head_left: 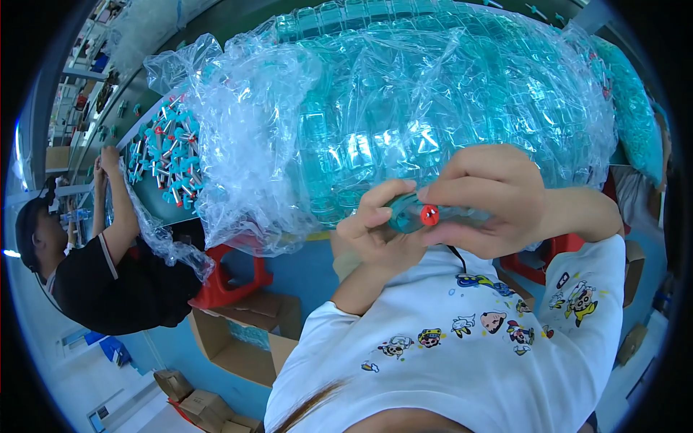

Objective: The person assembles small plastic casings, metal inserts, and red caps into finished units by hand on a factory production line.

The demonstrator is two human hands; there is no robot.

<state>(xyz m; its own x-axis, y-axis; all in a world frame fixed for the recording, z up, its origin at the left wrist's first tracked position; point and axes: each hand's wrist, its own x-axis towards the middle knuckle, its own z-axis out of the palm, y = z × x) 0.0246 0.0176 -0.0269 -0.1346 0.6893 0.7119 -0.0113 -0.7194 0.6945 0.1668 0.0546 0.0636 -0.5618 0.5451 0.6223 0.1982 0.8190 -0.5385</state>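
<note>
In front of my chest, my two hands meet over a small see-through teal plastic piece (406, 213) with a round red end part (430, 214). My left hand (381, 229) curls its fingers around the teal side of it. My right hand (498, 198) is closed beside the red part, its thumb and forefinger on either side. Fingers cover much of the piece, so its full shape is hidden. Just beyond my hands lies a large clear plastic bag (426, 108) packed with rows of teal see-through containers.
Left of the bag, a heap of small teal-and-red parts (173, 148) lies on the green table. Another person (123, 267) in black works at the far left. Red stools (234, 278) and an open cardboard box (234, 335) stand below the table edge.
</note>
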